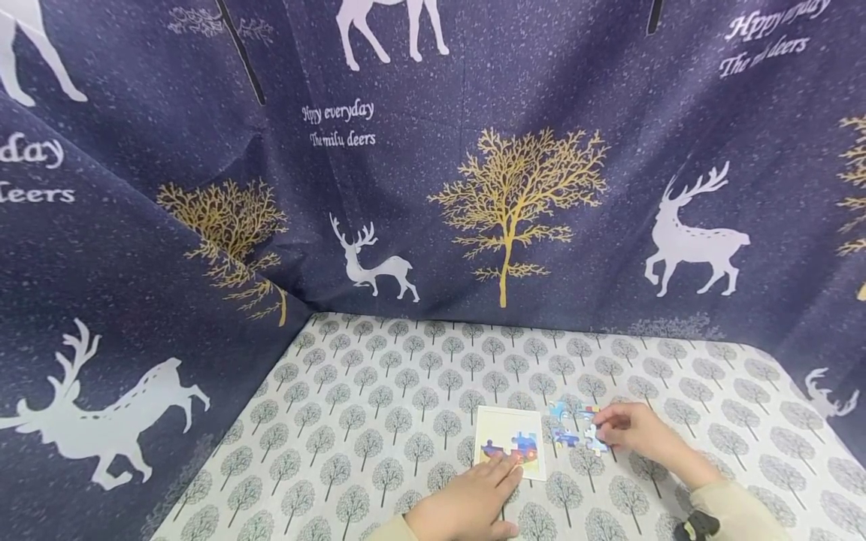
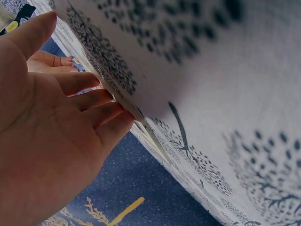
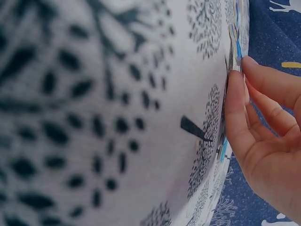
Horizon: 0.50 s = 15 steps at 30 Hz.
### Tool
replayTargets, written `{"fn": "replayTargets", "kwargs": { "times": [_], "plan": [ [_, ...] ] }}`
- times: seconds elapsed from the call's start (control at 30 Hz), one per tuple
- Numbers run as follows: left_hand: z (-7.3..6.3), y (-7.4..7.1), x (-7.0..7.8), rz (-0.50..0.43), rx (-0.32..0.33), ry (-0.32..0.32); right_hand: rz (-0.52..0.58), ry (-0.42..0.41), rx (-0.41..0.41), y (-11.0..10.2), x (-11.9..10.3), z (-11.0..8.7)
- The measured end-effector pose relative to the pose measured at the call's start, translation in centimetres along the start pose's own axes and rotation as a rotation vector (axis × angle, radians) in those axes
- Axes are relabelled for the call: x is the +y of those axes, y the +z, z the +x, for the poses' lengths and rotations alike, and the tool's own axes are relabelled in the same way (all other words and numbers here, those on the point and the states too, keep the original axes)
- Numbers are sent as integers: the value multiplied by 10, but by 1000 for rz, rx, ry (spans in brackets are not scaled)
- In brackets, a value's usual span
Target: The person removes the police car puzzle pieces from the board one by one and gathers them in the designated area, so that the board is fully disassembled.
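Observation:
A white-rimmed puzzle board (image 1: 509,413) lies on the cloth, with several joined pieces (image 1: 524,445) coloured purple, blue and orange in its lower part. My left hand (image 1: 470,496) rests over its near edge, fingers straight on the board; in the left wrist view the left hand (image 2: 61,117) has its fingertips at the board's edge. Right of the board, my right hand (image 1: 639,432) is over a group of loose puzzle pieces (image 1: 565,434). In the right wrist view the right hand (image 3: 263,113) pinches a thin puzzle piece (image 3: 238,48) between thumb and forefinger. Its printed face is hidden there.
The table is covered by a white cloth (image 1: 365,406) printed with grey trees. Behind and to the left hangs a dark blue curtain (image 1: 419,188) with deer and golden trees. A dark strap device (image 1: 697,524) is on the right wrist.

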<state>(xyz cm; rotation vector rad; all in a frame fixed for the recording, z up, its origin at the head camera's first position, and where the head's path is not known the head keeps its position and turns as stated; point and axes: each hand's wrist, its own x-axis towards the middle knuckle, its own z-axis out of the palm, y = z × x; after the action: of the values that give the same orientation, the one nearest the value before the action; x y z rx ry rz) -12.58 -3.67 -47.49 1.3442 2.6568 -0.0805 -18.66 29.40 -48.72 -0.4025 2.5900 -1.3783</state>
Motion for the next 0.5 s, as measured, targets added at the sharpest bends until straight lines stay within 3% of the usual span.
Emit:
{"fn": "replayTargets", "kwargs": {
  "times": [0.5],
  "plan": [
    [2,7,-3,-22,-2,-9,-83,-6,53,3,4,4]
  ]
}}
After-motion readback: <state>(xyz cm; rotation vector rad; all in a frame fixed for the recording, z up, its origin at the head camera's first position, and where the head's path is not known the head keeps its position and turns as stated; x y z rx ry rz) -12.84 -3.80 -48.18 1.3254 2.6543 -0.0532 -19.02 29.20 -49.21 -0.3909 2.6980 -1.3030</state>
